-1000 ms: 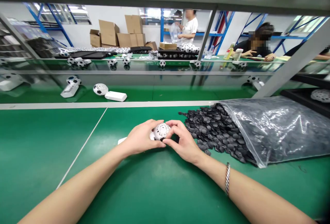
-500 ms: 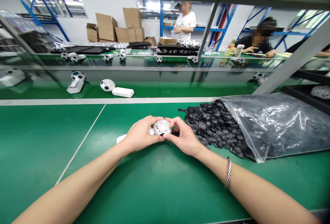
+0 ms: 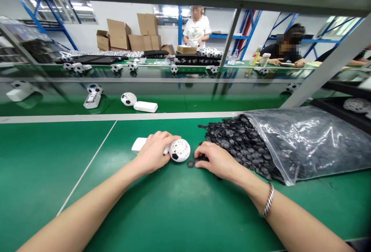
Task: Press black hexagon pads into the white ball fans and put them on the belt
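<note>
Right hand [image 3: 216, 160] moved off latticed ball [image 3: 180, 151] — curled over flat black chips [image 3: 190, 164], grip unclear; left hand [image 3: 153, 150] holds ball.

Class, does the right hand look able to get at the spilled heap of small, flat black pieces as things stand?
Probably yes: the right hand is right beside the heap of black pieces, with nothing visible between them; the transparent plastic bag seems to cover only the right-hand part.

Left hand [image 3: 154, 151] and left forearm [image 3: 100, 196], about 8 o'clock in view: bare. Right hand [image 3: 218, 162]: bare. Right forearm [image 3: 298, 223], 4 o'clock: glossy silver-toned bracelet [image 3: 268, 201], rope-twist pattern.
</note>
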`<state>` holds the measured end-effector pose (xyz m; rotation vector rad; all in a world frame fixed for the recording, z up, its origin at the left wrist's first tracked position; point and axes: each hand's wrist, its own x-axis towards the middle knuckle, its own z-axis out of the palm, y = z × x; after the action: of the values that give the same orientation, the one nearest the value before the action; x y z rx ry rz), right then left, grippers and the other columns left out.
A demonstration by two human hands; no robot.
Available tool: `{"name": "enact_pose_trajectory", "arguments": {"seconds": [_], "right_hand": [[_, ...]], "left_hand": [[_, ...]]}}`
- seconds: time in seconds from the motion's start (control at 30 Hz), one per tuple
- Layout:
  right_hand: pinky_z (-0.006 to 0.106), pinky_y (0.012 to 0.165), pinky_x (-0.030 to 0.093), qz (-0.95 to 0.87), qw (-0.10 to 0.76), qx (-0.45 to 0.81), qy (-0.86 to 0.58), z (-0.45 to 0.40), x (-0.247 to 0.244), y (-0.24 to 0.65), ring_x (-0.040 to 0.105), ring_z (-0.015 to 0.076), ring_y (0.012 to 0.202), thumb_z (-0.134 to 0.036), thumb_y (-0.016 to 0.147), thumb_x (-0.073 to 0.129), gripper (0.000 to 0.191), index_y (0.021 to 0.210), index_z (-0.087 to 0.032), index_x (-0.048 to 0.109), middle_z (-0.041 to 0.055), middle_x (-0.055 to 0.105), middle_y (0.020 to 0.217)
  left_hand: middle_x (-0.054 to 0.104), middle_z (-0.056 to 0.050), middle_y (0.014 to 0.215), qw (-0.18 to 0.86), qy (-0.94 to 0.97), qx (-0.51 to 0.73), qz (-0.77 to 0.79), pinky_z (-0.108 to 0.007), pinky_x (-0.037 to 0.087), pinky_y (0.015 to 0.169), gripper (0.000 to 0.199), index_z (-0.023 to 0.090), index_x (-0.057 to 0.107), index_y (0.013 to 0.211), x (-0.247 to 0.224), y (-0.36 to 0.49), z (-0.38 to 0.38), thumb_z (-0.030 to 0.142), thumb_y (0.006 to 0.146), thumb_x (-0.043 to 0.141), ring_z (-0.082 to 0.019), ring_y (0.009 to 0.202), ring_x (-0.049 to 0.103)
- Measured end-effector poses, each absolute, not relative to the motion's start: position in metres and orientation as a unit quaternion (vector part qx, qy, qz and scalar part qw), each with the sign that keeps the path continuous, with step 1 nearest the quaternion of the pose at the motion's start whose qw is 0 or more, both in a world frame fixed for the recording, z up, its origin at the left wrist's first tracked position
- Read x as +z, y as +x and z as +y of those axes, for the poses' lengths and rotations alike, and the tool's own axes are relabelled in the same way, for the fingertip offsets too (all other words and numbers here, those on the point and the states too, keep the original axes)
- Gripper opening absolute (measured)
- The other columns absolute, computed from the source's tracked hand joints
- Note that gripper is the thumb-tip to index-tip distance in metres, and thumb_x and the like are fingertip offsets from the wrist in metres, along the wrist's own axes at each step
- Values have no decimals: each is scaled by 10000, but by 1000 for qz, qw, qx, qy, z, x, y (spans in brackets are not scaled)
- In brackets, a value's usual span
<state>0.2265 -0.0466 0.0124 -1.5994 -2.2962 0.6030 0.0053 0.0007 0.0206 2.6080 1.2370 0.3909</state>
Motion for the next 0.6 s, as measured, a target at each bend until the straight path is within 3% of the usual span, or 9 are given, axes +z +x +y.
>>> {"name": "enact_pose_trajectory", "arguments": {"seconds": [0.23,0.37,0.47,0.6], "right_hand": [[211,579,371,-786,187,256,-531,-45,9,223,519,117,655,-146,709,649,130,789,-214,572,-38,576,685],[239,660,418,-792,255,245,-497,-45,15,222,555,129,711,-166,783,580,91,842,-213,629,-4,612,769],[254,724,437,-800,303,237,-459,-46,21,222,569,134,788,-154,837,495,188,898,-239,651,13,602,843],[268,737,444,-810,338,216,-428,-47,22,221,555,141,807,-160,853,473,199,952,-241,625,20,582,850]], "left_hand": [[571,-34,1008,94,910,165,369,-393,339,884,614,303,455,1246,16,4,2,40,693,422,-218,984,443],[589,-22,1067,96,911,155,371,-465,248,981,626,317,439,1256,16,2,3,37,697,410,-219,1070,436],[579,7,1155,110,908,139,379,-518,157,1022,623,336,448,1237,17,1,3,27,699,392,-223,1155,406],[536,2,1230,146,903,124,384,-530,146,1026,633,340,421,1258,21,-2,3,69,687,452,-249,1209,366]]}}
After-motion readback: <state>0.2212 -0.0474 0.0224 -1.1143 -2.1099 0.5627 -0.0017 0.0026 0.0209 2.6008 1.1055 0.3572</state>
